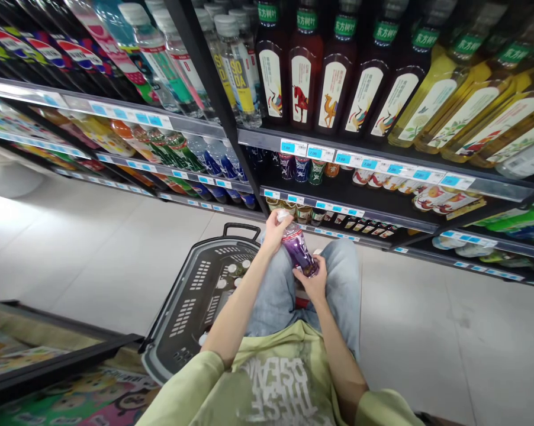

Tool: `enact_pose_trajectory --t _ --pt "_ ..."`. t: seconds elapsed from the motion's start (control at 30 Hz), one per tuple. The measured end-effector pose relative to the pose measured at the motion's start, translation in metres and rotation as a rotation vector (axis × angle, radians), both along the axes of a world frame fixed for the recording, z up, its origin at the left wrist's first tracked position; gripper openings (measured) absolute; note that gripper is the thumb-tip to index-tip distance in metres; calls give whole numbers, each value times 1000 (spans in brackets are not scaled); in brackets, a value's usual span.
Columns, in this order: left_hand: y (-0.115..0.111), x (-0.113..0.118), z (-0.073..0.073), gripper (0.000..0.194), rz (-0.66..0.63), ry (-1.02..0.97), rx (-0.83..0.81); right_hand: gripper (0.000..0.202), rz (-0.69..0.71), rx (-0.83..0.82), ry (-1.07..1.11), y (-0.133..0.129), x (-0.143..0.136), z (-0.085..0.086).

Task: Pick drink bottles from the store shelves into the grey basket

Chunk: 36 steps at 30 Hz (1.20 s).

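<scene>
Bottle (297,245) with a purple label tilts between two bare hands, above the bent knees of a person in jeans (272,290), in front of a drinks shelf (249,137). The left hand (274,232) is closed about the white cap (283,215) at the far, left end; the right hand (314,283) grasps the base at the near, right end, thumb and fingers around it. Whether the cap is sealed or loose cannot be told. To the left, close beside the left leg, a basket (189,296) stands on the pale floor (404,319) with several white-capped bottles (232,269) inside. On the far side, dark bottles (305,77) with green neck bands line an upper level above price tags (320,154). The chief risk appears to lie in the grip: should the right hand slacken, the base could swing down on the cap alone, and the bottle could slip between the knees to the floor. A hard squeeze at the base could push drink onto the jeans if the cap is loose. A careless sweep to the left could catch the basket's handle (241,226) and jar the load.
</scene>
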<state>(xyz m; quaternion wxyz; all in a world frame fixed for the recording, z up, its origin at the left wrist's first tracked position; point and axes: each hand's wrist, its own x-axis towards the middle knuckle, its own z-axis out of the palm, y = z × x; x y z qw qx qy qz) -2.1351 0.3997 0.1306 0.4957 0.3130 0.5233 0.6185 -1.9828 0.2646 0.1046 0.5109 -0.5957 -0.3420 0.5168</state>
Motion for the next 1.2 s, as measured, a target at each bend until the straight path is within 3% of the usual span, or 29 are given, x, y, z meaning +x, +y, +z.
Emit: enact_pose_trajectory --t 0.23,0.43,0.73,1.2 --pt "-3 -5 6 51 -48 -97 -26 53 173 -217 555 -2 3 -5" --pt "-5 -8 7 49 -72 -163 -14 35 374 -457 858 2 13 -5" --pt "-6 -6 11 44 -122 -137 -10 47 311 -560 934 5 9 -12" --pt "-6 -8 10 43 -94 -167 13 43 260 -568 929 5 0 1"
